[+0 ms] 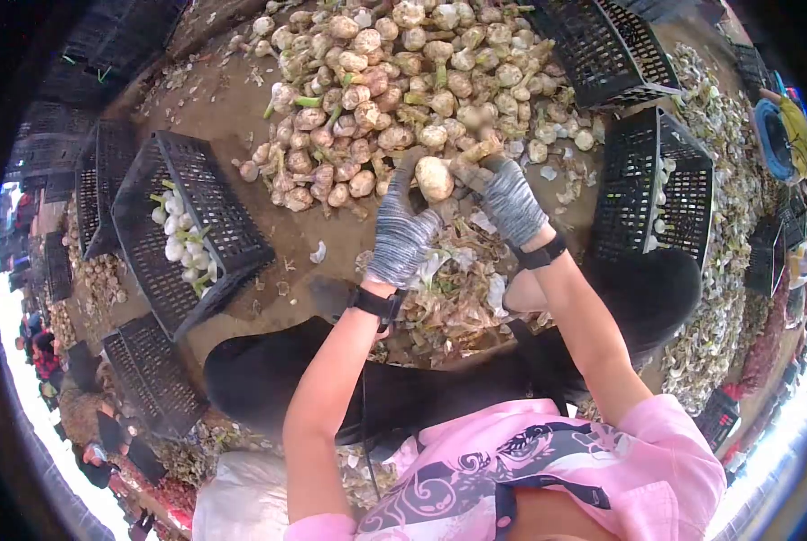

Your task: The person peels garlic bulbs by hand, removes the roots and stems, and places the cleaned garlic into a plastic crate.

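Note:
A pale, round garlic bulb (pixel 435 179) is held between my two hands, in front of a large heap of garlic (pixel 394 99). My left hand (pixel 401 230), in a grey striped knit glove, closes round the bulb's left side. From the right, my right hand (pixel 509 194), gloved the same way, has its fingers closed at the bulb's stem side, where a brownish stem piece (pixel 480 149) shows. Whether a small tool sits in those fingers I cannot make out. Beneath the hands lies a pile of dry skins and leaf scraps (pixel 453 307).
At left, a black plastic crate (pixel 232 216) holds several white trimmed bulbs (pixel 185 239). Another black crate (pixel 633 180) at right has a few bulbs inside. One more crate (pixel 593 54) stands at the upper right. Peelings (pixel 710 307) cover the ground along the right.

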### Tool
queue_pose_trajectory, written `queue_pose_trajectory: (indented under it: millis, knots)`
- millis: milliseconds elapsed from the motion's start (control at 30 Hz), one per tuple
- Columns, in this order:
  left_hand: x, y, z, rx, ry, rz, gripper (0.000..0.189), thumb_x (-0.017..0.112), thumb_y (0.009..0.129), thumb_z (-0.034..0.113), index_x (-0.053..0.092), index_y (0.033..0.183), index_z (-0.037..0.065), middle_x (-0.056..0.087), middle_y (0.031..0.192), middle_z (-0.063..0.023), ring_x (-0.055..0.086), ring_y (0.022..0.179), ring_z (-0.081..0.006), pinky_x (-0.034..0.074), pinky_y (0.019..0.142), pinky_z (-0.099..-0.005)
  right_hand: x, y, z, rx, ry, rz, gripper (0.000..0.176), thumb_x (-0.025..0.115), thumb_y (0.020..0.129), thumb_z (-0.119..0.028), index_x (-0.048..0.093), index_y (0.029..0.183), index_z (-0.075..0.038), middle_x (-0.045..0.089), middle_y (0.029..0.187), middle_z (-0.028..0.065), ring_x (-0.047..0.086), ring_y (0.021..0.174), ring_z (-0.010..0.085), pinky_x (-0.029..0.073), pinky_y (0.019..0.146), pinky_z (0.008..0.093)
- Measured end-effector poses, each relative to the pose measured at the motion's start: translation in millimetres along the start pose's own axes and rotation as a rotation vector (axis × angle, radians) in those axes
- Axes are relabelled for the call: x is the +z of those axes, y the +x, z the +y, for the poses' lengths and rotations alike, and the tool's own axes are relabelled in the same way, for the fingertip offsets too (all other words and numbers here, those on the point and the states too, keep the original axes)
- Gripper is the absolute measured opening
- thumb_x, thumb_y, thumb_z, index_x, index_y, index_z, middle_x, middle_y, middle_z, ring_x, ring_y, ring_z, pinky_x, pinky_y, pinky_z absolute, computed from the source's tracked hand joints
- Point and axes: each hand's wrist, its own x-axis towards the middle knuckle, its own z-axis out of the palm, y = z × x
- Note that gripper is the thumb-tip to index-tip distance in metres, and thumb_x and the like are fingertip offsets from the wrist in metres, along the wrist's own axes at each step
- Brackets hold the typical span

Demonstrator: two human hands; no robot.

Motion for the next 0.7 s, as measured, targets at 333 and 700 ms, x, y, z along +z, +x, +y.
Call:
queue_pose_trajectory:
  millis: [333,700]
  knots:
    - [-1,-6,2,-0.263,-0.200,0.115,0.044,0.052,0.082,0.049,0.057,0.098,0.008,0.059,0.076,0.0004,0.054,0.059,-0.0063,0.042,0.049,-0.0190,-10,-36,-28,0.018,-0.070,-0.060,0.024,0.060,0.075,-0.009,0.058,0.095,0.004,0.061,0.082,0.0097,0.054,0.073,0.0136,0.045,0.068,0.0287]
    - [-42,4,-60,-0.272,0.659,0.110,0.045,0.042,0.089,0.042,0.057,0.089,-0.001,0.059,0.071,-0.0135,0.056,0.060,-0.0210,0.045,0.054,-0.0326,-1,-59,-6,0.064,0.086,-0.139,0.028,0.054,0.078,-0.005,0.053,0.105,0.001,0.059,0.088,0.0023,0.053,0.080,0.0088,0.044,0.073,0.0248]
